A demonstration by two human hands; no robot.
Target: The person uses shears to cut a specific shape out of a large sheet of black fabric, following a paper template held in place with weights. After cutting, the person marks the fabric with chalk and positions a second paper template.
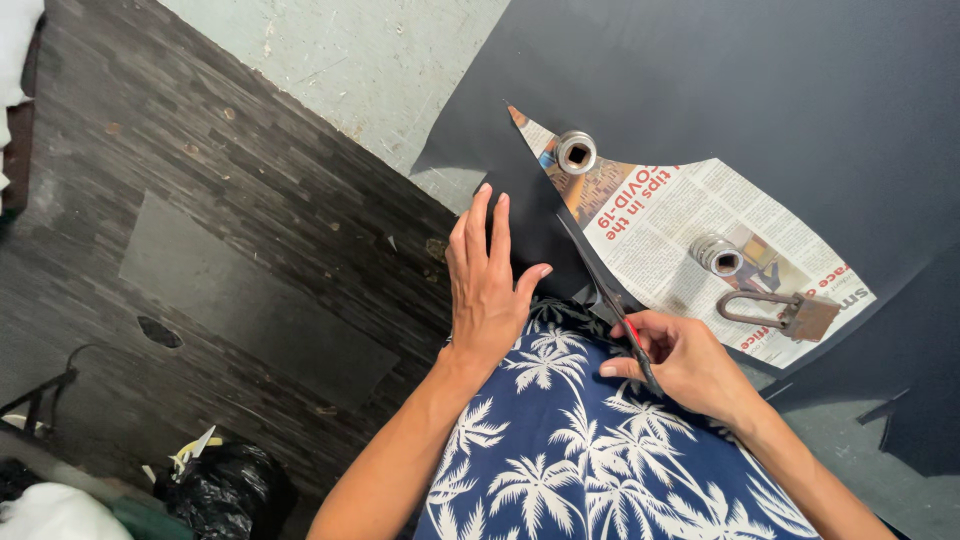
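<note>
Left hand (pixel 487 290) is laid flat, fingers spread, on the black sheet (pixel 530 220) at the surface's near edge. Right hand (pixel 685 362) is closed around a red-handled cutter (pixel 612 305), probably scissors, blade run along the newspaper pattern (pixel 690 240). Pattern is weighted by two sockets (pixel 576 152) and a padlock (pixel 790 313). Risks: pattern slipped under the blade, cut wandering; left fingertips nicked if the blade is pushed toward them.
</note>
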